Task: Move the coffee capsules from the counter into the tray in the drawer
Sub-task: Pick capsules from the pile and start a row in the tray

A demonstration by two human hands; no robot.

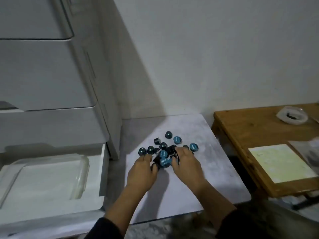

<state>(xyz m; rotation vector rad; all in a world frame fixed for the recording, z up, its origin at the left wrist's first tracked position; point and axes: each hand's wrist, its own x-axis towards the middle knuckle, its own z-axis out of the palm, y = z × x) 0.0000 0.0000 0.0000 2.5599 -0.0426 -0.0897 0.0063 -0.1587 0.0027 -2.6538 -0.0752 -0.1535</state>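
The coffee capsules (165, 149) lie in a loose heap on the pale surface (198, 169), some dome up, some with the blue lid showing; none is in the tray (81, 178) yet. Both hands come at the heap from the near side, probably to gather several at once rather than pick singly; the left hand (143, 171) is half curled, fingers bent over capsules at the left edge of the pile; the right hand (185, 163) is curled likewise, fingertips among the dark capsules; whether either has closed on one I cannot tell. The clear tray sits in the open drawer (101, 200) just left of the surface, so the carry is short.
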